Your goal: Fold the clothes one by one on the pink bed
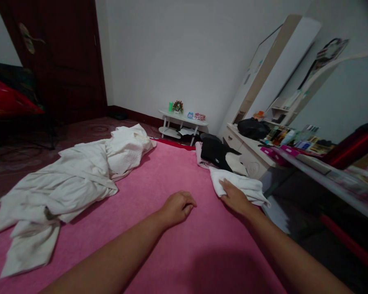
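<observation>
My right hand [234,198] is at the left end of a folded white cloth [245,187], its fingers closed on the near edge. The cloth lies flat at the right side of the pink bed cover [168,167]. Just behind it is a pile of folded clothes, with a black garment [214,154] and a pale grey one [235,163] on top. Over the middle of the bed is my left hand [178,206], fingers loosely curled in, nothing visible in them. Along the bed's left side sprawls a crumpled heap of white fabric [79,167].
A dressing table [248,143] with bottles and a black bag [253,128] stands close along the right. Past the bed's far end is a small white table [180,117] by the wall. A dark door [53,53] and a red bag [10,100] are at left.
</observation>
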Action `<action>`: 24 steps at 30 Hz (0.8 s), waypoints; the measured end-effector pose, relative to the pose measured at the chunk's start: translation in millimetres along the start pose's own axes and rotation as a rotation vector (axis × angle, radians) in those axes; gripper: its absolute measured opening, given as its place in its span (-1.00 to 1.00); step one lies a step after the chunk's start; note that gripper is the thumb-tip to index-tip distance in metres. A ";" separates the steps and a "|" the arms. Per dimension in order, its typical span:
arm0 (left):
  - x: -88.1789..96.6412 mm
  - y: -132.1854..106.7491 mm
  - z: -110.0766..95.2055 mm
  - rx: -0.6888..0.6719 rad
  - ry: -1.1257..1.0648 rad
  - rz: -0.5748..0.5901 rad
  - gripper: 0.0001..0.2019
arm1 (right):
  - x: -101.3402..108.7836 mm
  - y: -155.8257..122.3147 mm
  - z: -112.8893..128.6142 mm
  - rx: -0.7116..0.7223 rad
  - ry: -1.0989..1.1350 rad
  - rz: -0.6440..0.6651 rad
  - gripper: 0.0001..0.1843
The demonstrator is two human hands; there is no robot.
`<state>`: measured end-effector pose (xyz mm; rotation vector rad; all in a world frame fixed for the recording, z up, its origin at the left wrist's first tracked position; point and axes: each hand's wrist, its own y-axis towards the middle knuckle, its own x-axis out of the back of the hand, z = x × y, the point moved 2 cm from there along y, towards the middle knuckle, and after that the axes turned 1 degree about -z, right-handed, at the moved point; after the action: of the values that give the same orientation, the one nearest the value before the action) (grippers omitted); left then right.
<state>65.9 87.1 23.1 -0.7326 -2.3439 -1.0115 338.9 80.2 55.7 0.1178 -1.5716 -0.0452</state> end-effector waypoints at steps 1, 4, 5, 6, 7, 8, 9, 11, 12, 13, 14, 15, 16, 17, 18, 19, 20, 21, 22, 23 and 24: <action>-0.4 0.0 0.5 0.002 -0.003 -0.003 -0.76 | 3.4 3.2 5.4 0.024 0.023 0.105 -0.22; -1.3 -0.1 1.6 0.004 0.006 -0.005 -0.76 | 15.1 12.6 18.5 0.058 0.084 0.209 -0.24; -1.5 -0.2 1.8 0.005 0.011 -0.001 -0.76 | 16.1 15.5 20.7 0.033 0.077 0.160 -0.31; -1.7 -0.4 2.0 0.006 0.016 0.003 -0.76 | 14.4 17.9 21.7 -0.006 0.047 0.083 -0.36; -1.8 -0.6 2.2 0.008 0.019 0.006 -0.75 | 9.9 19.9 21.5 -0.053 0.001 -0.003 -0.38; -1.7 -0.8 2.4 0.010 0.020 0.007 -0.75 | 2.9 21.5 20.5 -0.096 -0.047 -0.073 -0.39; -1.6 -1.1 2.5 0.011 0.020 0.007 -0.75 | -5.4 23.2 18.9 -0.130 -0.090 -0.120 -0.39; -1.1 -1.3 2.4 0.009 0.022 0.007 -0.75 | -20.8 27.5 15.5 -0.193 -0.138 -0.162 -0.37; -0.6 -1.3 2.2 0.008 0.021 0.008 -0.75 | -26.2 30.1 15.0 -0.220 -0.134 -0.144 -0.34; 0.0 -1.2 1.8 0.008 0.017 0.007 -0.76 | -29.5 32.6 16.5 -0.242 -0.121 -0.111 -0.31; 0.8 -1.1 1.4 0.009 0.010 0.004 -0.76 | -31.0 34.4 20.9 -0.257 -0.107 -0.069 -0.29; 1.7 -0.9 1.0 0.016 -0.003 -0.002 -0.76 | -31.3 35.2 28.7 -0.255 -0.096 -0.029 -0.28; 2.7 -0.8 0.6 0.028 -0.018 -0.011 -0.75 | -31.4 34.7 40.2 -0.225 -0.086 0.005 -0.30; 3.7 -0.7 0.2 0.043 -0.036 -0.021 -0.75 | -32.1 32.8 55.0 -0.162 -0.075 0.029 -0.34; 4.6 -0.7 0.0 0.066 -0.048 -0.034 -0.74 | -33.9 29.5 72.0 -0.078 -0.060 0.035 -0.39; 5.4 -0.9 0.0 0.097 -0.054 -0.050 -0.74 | -36.8 25.0 89.6 0.011 -0.042 0.024 -0.43; 6.2 -1.4 0.3 0.136 -0.054 -0.069 -0.74 | -40.6 19.9 106.1 0.088 -0.023 -0.001 -0.43; 7.0 -2.4 0.7 0.177 -0.054 -0.087 -0.75 | -44.9 14.8 119.9 0.138 -0.007 -0.032 -0.40; 8.0 -4.0 1.0 0.216 -0.057 -0.105 -0.75 | -49.0 10.3 130.1 0.156 0.003 -0.062 -0.36; 9.4 -6.3 1.0 0.244 -0.066 -0.116 -0.75 | -52.5 6.8 136.6 0.156 0.009 -0.085 -0.35; 11.4 -9.3 0.3 0.252 -0.078 -0.111 -0.74 | -55.1 4.5 139.8 0.150 0.014 -0.100 -0.36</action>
<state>51.5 85.1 25.1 -0.5591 -2.5426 -0.7237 199.0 83.9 0.7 0.3139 -1.5532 -0.0046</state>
